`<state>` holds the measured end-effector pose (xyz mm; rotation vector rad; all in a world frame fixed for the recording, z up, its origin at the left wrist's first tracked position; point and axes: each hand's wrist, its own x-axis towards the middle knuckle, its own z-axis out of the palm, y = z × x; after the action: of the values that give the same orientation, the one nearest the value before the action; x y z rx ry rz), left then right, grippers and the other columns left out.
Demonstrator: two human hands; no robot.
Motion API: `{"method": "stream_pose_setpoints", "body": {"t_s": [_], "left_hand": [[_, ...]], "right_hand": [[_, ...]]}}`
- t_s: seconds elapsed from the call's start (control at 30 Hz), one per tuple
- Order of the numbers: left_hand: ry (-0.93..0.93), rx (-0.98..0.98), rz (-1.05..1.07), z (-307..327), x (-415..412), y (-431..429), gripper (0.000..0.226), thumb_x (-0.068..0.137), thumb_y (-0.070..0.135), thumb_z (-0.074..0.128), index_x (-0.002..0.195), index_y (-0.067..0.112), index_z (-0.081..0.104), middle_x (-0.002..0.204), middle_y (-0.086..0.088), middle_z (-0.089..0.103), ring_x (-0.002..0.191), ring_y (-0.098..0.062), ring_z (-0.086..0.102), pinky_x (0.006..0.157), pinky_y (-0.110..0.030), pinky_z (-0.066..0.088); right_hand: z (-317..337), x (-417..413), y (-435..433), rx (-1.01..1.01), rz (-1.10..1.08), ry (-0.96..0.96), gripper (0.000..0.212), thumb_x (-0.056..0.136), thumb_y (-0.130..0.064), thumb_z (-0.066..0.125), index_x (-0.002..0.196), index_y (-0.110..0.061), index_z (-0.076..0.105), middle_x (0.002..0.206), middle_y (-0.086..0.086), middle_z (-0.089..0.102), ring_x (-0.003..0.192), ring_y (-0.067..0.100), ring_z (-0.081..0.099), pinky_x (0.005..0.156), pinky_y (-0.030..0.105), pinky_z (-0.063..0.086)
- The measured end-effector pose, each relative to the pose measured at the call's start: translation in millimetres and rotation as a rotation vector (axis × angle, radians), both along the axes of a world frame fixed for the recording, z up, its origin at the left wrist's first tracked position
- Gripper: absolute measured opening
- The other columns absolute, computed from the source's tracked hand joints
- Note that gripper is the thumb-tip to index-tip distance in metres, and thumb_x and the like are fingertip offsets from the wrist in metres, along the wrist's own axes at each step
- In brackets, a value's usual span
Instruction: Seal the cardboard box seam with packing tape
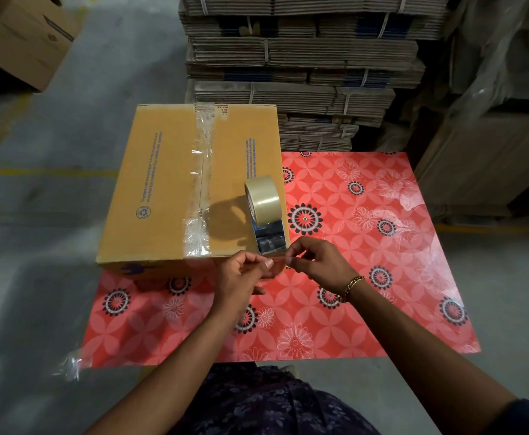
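The closed brown cardboard box [194,189] rests on the red floral table cover [366,246], its centre seam already taped; the clear packing-tape roll [262,196] stands on its near right corner. The left hand [241,271] and right hand [316,262] pinch a free tape strip [277,260] between fingertips. The film is judged thin, limp and self-sticking: hold it taut by its edges.

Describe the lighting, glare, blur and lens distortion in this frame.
Head view: light from the right throws the tape roll's dark shadow leftward across the cardboard box; glare streaks the clear tape strip and the plastic over the red floral sheet; wide-angle bending splays the edges; the floor at left looks smeared; both hands fairly sharp.
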<state>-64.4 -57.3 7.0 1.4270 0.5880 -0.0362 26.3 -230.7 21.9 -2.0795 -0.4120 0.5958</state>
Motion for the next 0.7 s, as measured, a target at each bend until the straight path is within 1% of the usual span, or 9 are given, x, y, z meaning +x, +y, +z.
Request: {"method": "stream_pose_setpoints", "body": {"t_s": [0.07, 0.17, 0.27, 0.33, 0.4, 0.47, 0.5, 0.6, 0.7], "left_hand": [[0.025, -0.042, 0.033, 2, 3, -2, 0.006, 0.09, 0.009, 0.074, 0.088, 0.006, 0.069, 0.08, -0.003, 0.076, 0.069, -0.013, 0.074, 0.049, -0.026, 0.056], [0.072, -0.123, 0.091, 4, 6, -4, 0.008, 0.088, 0.008, 0.075, 0.084, 0.006, 0.068, 0.081, -0.008, 0.075, 0.069, -0.017, 0.074, 0.048, -0.026, 0.055], [0.104, -0.2, 0.14, 7, 8, -8, 0.012, 0.087, 0.008, 0.076, 0.081, 0.009, 0.065, 0.083, -0.012, 0.078, 0.07, -0.021, 0.075, 0.045, -0.024, 0.054], [0.122, -0.225, 0.171, 9, 9, -11, 0.016, 0.087, 0.008, 0.075, 0.077, 0.011, 0.063, 0.078, -0.009, 0.078, 0.066, -0.019, 0.075, 0.044, -0.023, 0.054], [0.139, -0.221, 0.195, 10, 11, -15, 0.019, 0.087, 0.008, 0.074, 0.075, 0.014, 0.061, 0.071, -0.004, 0.077, 0.062, -0.017, 0.073, 0.044, -0.022, 0.052], [0.151, -0.21, 0.209, 11, 13, -18, 0.021, 0.087, 0.008, 0.074, 0.074, 0.014, 0.059, 0.071, -0.005, 0.076, 0.062, -0.018, 0.073, 0.043, -0.022, 0.051], [0.157, -0.206, 0.217, 11, 14, -20, 0.021, 0.086, 0.008, 0.074, 0.074, 0.014, 0.059, 0.071, -0.006, 0.076, 0.062, -0.018, 0.072, 0.043, -0.022, 0.05], [0.169, -0.214, 0.24, 11, 15, -21, 0.02, 0.087, 0.008, 0.073, 0.076, 0.014, 0.058, 0.073, -0.008, 0.075, 0.063, -0.018, 0.072, 0.043, -0.021, 0.048], [0.161, -0.245, 0.225, 11, 14, -22, 0.017, 0.086, 0.012, 0.074, 0.081, 0.015, 0.057, 0.076, -0.01, 0.078, 0.073, -0.022, 0.074, 0.046, -0.02, 0.047]], "right_hand": [[2, 3, 1, -0.003, -0.007, 0.044, 0.008, 0.086, -0.007, 0.068, 0.084, -0.015, 0.07, 0.073, -0.009, 0.067, 0.062, 0.006, 0.061, 0.053, 0.016, 0.045], [2, 8, 4, -0.031, -0.029, 0.122, 0.006, 0.085, -0.007, 0.066, 0.086, -0.011, 0.071, 0.073, 0.002, 0.069, 0.064, 0.011, 0.063, 0.051, 0.021, 0.047], [1, 13, 7, -0.058, -0.076, 0.204, 0.008, 0.083, -0.011, 0.065, 0.088, -0.009, 0.072, 0.079, 0.015, 0.073, 0.066, 0.014, 0.065, 0.052, 0.028, 0.049], [1, 13, 9, -0.073, -0.092, 0.221, 0.009, 0.083, -0.011, 0.065, 0.088, -0.009, 0.072, 0.085, 0.018, 0.074, 0.067, 0.015, 0.066, 0.05, 0.027, 0.049], [2, 12, 10, -0.076, -0.11, 0.229, 0.009, 0.084, -0.012, 0.064, 0.089, -0.008, 0.071, 0.086, 0.017, 0.075, 0.067, 0.013, 0.067, 0.049, 0.025, 0.049], [2, 9, 10, -0.033, -0.139, 0.246, 0.007, 0.084, -0.013, 0.065, 0.09, -0.011, 0.069, 0.083, 0.012, 0.075, 0.066, 0.012, 0.067, 0.049, 0.026, 0.049], [1, 5, 10, 0.014, -0.173, 0.263, 0.01, 0.084, -0.014, 0.067, 0.094, -0.013, 0.066, 0.081, 0.01, 0.074, 0.065, 0.013, 0.067, 0.049, 0.026, 0.048], [-2, -8, 9, 0.171, -0.327, 0.359, 0.027, 0.084, -0.021, 0.069, 0.107, -0.015, 0.057, 0.086, 0.008, 0.073, 0.063, 0.017, 0.066, 0.047, 0.024, 0.043], [-6, -20, 15, 0.225, -0.353, 0.473, 0.03, 0.083, -0.036, 0.072, 0.102, -0.014, 0.065, 0.084, 0.003, 0.072, 0.064, 0.016, 0.065, 0.048, 0.023, 0.043]]}}
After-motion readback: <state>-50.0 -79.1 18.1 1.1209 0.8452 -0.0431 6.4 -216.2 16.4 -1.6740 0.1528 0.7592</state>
